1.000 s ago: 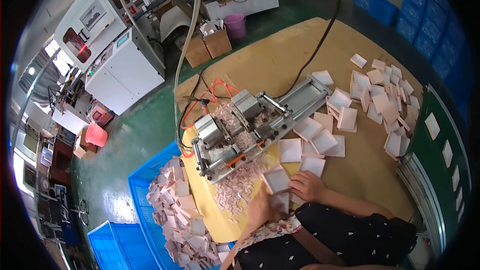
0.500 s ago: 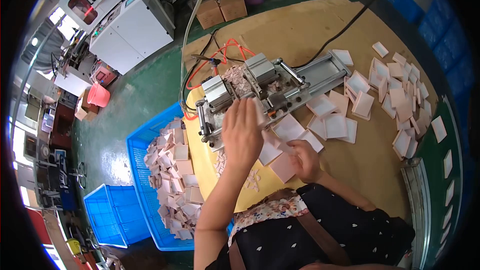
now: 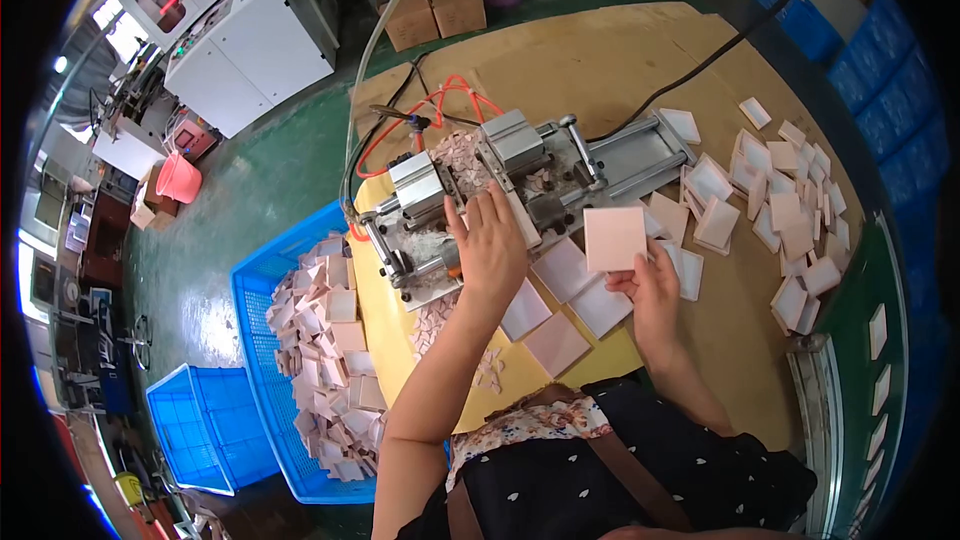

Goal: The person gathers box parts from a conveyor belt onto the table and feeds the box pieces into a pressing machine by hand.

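My left hand (image 3: 487, 252) lies over the metal clamping machine (image 3: 517, 143), fingers stretched out. Its fingertips touch a pale box piece (image 3: 523, 220) at the near side of the clamp blocks; part of that piece is hidden by the hand. Pinched between thumb and fingers of my right hand (image 3: 652, 292) is a square pink box lid (image 3: 615, 238), raised above the table with its flat face toward me. Below it lie several shallow box pieces, among them a white-lined one (image 3: 565, 270) and a pink one face up (image 3: 557, 343).
A blue basket (image 3: 245, 340) full of box pieces stands at the left, beside a second blue crate (image 3: 205, 430). Stacked box pieces (image 3: 797, 230) cover the table's right side. Pink scraps (image 3: 465, 162) fill the machine's middle. Red hoses (image 3: 455, 80) and a black cable (image 3: 690, 65) run behind.
My right hand has lifted a box lid up and to the right from the pieces on the table. My left hand's fingers have spread and settled lower on the machine.
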A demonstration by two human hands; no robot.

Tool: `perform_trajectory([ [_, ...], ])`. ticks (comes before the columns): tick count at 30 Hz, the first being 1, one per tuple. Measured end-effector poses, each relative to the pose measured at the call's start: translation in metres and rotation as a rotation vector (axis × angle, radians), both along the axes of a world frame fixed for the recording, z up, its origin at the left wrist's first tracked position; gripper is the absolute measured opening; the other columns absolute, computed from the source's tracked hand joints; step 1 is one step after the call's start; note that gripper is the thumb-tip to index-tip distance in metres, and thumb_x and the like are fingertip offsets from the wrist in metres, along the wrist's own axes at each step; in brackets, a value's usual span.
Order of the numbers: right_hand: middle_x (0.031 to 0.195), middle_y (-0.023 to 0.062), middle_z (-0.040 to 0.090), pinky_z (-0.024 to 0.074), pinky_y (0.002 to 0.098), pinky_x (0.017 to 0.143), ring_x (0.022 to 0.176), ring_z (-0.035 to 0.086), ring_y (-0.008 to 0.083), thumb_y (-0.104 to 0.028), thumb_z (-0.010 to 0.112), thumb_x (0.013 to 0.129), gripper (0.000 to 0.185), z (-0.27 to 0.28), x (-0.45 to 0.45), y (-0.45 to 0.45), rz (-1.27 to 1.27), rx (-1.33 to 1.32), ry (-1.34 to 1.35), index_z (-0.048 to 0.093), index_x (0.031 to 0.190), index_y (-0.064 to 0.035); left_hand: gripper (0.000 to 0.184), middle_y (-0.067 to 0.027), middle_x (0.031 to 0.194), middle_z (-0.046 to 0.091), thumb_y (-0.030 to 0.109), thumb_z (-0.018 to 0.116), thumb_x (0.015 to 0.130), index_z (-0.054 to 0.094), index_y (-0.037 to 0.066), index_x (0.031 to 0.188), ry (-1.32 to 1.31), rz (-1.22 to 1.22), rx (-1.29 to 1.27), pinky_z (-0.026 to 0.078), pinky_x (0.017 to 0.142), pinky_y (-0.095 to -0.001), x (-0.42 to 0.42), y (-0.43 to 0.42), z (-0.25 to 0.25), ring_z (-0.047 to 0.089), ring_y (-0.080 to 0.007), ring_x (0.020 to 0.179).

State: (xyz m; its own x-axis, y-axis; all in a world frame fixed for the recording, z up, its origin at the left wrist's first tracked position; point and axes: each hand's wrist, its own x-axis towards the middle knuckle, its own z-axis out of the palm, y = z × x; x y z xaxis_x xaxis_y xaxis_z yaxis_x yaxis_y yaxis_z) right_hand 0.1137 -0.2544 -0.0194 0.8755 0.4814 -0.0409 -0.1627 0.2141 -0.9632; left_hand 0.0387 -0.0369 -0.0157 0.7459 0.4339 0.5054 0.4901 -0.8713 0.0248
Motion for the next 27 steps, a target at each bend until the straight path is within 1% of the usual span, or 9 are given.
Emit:
perform_trajectory([
  [3, 0.101, 0.0120, 0.070, 0.0603, 0.0324, 0.075, 0.080, 0.069, 0.0168, -0.019, 0.052, 0.107, 0.046, 0.010, 0.004, 0.032, 0.070, 0.160, 0.064, 0.039, 0.149, -0.0052, 0.059, -0.0115, 0.105, 0.055, 0.009, 0.051, 0.087, 0.046, -0.006, 0.143, 0.029, -0.051, -0.006, 0.021, 0.119, -0.0554, -0.005, 0.004, 0.002, 0.054, -0.0266, 0.106],
  [6, 0.102, 0.0097, 0.070, 0.0615, 0.0318, 0.075, 0.083, 0.071, 0.0182, -0.020, 0.053, 0.107, 0.036, 0.013, 0.002, 0.063, 0.238, 0.175, 0.134, 0.052, 0.140, -0.0064, 0.081, -0.0146, 0.111, 0.056, 0.009, 0.074, 0.071, 0.043, -0.002, 0.146, -0.166, 0.059, -0.123, 0.027, 0.113, -0.0523, -0.036, 0.002, 0.049, 0.054, -0.0302, 0.112],
  [7, 0.103, 0.0093, 0.070, 0.0617, 0.0313, 0.074, 0.085, 0.072, 0.0186, -0.021, 0.054, 0.107, 0.033, 0.015, 0.000, 0.071, 0.320, 0.123, 0.162, 0.057, 0.136, -0.0051, 0.094, -0.0192, 0.125, 0.056, 0.015, 0.085, 0.066, 0.039, -0.001, 0.147, -0.113, 0.190, -0.388, 0.024, 0.114, -0.0564, -0.054, 0.027, 0.032, 0.050, -0.0351, 0.124],
  [10, 0.101, 0.0112, 0.070, 0.0623, 0.0291, 0.073, 0.083, 0.073, 0.0199, -0.013, 0.058, 0.104, 0.029, 0.001, -0.013, 0.098, 0.431, 0.060, 0.171, 0.060, 0.131, -0.0012, 0.112, -0.0257, 0.154, 0.037, 0.041, 0.091, 0.067, 0.030, -0.001, 0.152, -0.197, 0.405, -0.107, 0.025, 0.114, -0.0618, -0.095, 0.033, 0.062, 0.034, -0.0414, 0.143],
  [11, 0.100, 0.0116, 0.070, 0.0625, 0.0286, 0.072, 0.083, 0.074, 0.0204, -0.010, 0.059, 0.103, 0.029, -0.008, -0.014, 0.108, 0.439, 0.052, 0.128, 0.059, 0.131, -0.0007, 0.113, -0.0268, 0.158, 0.030, 0.042, 0.089, 0.071, 0.027, 0.005, 0.157, -0.218, 0.241, -0.172, 0.014, 0.117, -0.0625, -0.099, 0.032, 0.062, 0.028, -0.0432, 0.147],
  [13, 0.097, 0.0116, 0.070, 0.0626, 0.0278, 0.072, 0.083, 0.074, 0.0206, -0.005, 0.060, 0.101, 0.029, -0.010, -0.011, 0.118, 0.439, 0.045, 0.205, 0.058, 0.130, 0.0000, 0.094, -0.0235, 0.158, 0.033, 0.040, 0.087, 0.073, 0.043, 0.014, 0.152, -0.102, -0.081, -0.451, 0.014, 0.118, -0.0626, -0.091, 0.023, 0.053, 0.030, -0.0413, 0.148],
  [15, 0.097, 0.0114, 0.070, 0.0630, 0.0286, 0.073, 0.083, 0.074, 0.0205, -0.005, 0.059, 0.102, 0.028, -0.013, -0.010, 0.116, 0.452, 0.099, 0.218, 0.056, 0.129, 0.0009, 0.050, -0.0142, 0.153, 0.046, 0.032, 0.078, 0.084, 0.067, 0.020, 0.131, 0.009, -0.243, -0.295, 0.016, 0.119, -0.0600, -0.076, 0.011, 0.034, 0.033, -0.0332, 0.149],
  [21, 0.108, 0.0104, 0.067, 0.0545, 0.0304, 0.070, 0.087, 0.067, 0.0184, -0.005, 0.072, 0.089, 0.040, -0.009, -0.002, 0.056, 0.270, -0.398, -0.582, 0.056, 0.126, -0.0032, 0.048, -0.0176, 0.143, 0.056, 0.021, 0.082, 0.073, 0.064, 0.014, 0.117, -0.022, -0.276, -0.400, 0.012, 0.121, -0.0606, -0.052, 0.020, 0.032, 0.042, -0.0349, 0.143],
  [27, 0.122, 0.0131, 0.062, 0.0466, 0.0436, 0.098, 0.115, 0.057, 0.0328, -0.009, 0.076, 0.080, 0.033, 0.017, 0.000, -0.010, 0.430, -0.695, -1.044, 0.064, 0.110, -0.0033, 0.067, -0.0158, 0.133, 0.055, 0.009, 0.082, 0.067, 0.058, 0.014, 0.130, -0.236, -0.194, -0.394, 0.025, 0.114, -0.0569, -0.069, 0.020, 0.049, 0.049, -0.0388, 0.125],
])
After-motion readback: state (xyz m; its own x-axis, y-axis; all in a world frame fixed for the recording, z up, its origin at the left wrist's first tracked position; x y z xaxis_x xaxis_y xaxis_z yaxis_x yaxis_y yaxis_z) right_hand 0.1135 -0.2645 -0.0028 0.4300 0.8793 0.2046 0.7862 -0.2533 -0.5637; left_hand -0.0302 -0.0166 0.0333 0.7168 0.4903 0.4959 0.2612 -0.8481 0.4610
